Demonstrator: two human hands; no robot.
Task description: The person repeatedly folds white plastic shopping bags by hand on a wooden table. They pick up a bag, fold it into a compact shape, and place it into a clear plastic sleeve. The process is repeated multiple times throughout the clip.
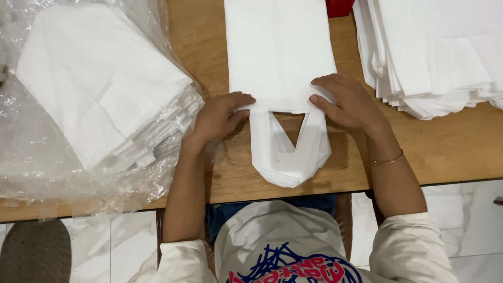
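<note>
A flat white bag [279,47] with looped handles [285,152] lies lengthwise in the middle of the wooden table [456,147], handles pointing toward me. My left hand [219,116] presses its fingertips on the bag's near left corner. On the near right corner my right hand [348,102] rests flat, fingers spread, with a thin gold bangle on the wrist. Neither hand grips anything.
To the left sits a stack of white bags [105,84] in crinkled clear plastic wrap [47,173]. Another stack of white bags [435,52] lies at the right. A red object [339,7] peeks out at the top. Tiled floor [471,220] shows below the table edge.
</note>
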